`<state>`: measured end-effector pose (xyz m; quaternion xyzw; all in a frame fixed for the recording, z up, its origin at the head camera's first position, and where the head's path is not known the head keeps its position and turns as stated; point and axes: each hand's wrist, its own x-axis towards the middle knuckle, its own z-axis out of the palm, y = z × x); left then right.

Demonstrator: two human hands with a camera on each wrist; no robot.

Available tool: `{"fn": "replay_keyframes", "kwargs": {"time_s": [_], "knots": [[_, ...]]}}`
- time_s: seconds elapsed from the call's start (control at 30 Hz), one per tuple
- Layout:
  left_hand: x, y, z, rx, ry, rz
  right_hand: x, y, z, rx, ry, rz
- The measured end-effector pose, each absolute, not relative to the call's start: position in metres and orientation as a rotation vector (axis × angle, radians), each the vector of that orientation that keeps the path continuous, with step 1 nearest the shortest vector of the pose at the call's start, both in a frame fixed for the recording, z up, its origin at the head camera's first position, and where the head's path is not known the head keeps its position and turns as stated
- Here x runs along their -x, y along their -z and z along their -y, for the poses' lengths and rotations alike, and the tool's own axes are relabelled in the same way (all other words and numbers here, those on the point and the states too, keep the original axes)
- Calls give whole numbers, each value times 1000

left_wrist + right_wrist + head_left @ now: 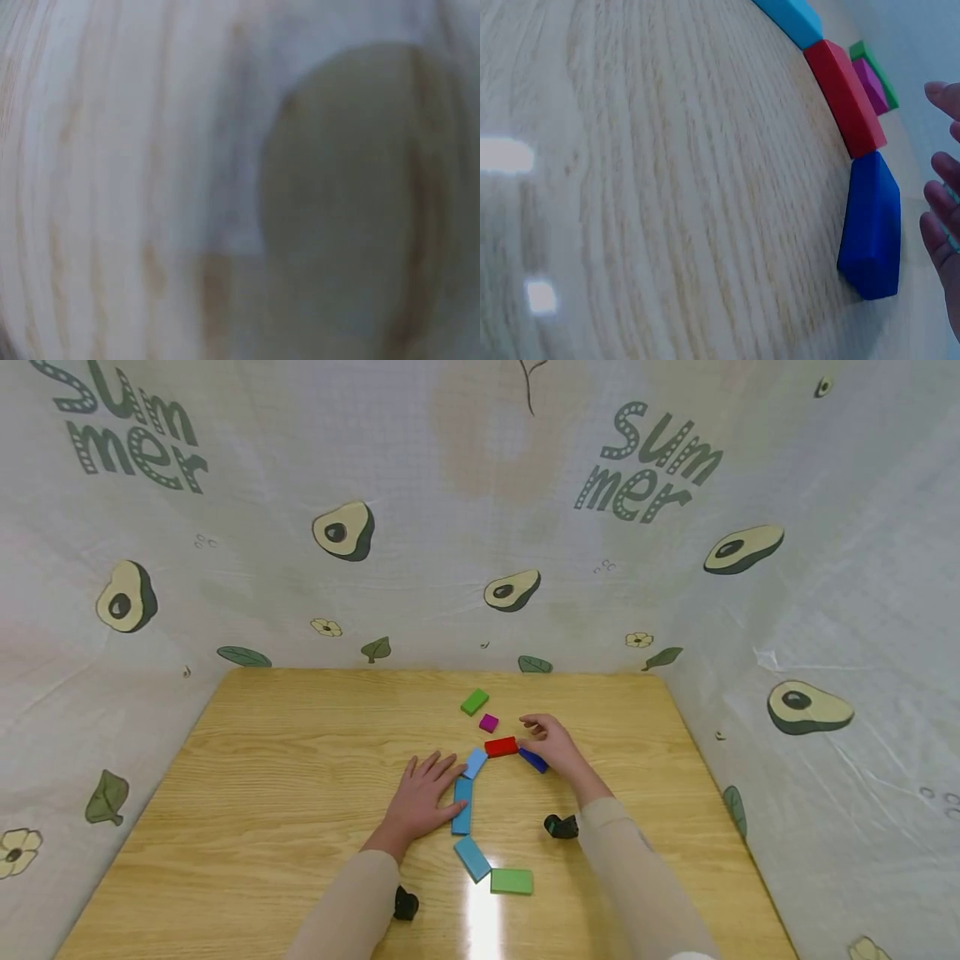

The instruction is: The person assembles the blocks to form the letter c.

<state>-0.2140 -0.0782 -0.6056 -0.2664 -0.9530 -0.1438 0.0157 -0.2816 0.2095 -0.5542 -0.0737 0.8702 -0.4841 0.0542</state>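
My left hand (pixel 422 797) lies spread on the table, its thumb over a long blue block (pixel 462 792) and a fingertip at the edge of a light blue block (pixel 476 762). A red block (pixel 501 747) continues the curved row, end to end with a dark blue block (pixel 534 761). Beside these two is my right hand (pixel 553 745), fingers loosely bent. In the right wrist view its fingers (pixel 946 201) stand apart from the dark blue block (pixel 874 225) and hold nothing. Blurred wood grain and a dark rounded shape fill the left wrist view.
Nearer me, a blue block (pixel 472 859) and a light green block (pixel 512 882) form the curve's other end. Beyond the red block lie a small magenta block (pixel 488 723) and a green block (pixel 474 702). A patterned cloth (pixel 435 593) hangs behind the wooden table (pixel 285 760).
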Motion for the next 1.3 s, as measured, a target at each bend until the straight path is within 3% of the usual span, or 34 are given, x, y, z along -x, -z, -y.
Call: {"fn": "replay_keyframes", "kwargs": {"time_s": [0.83, 1.3], "knots": [[219, 609, 74, 830, 470, 2954, 353, 545, -160, 362, 1233, -2685], [215, 611, 78, 821, 427, 2967, 372, 554, -135, 422, 1013, -2766]]}}
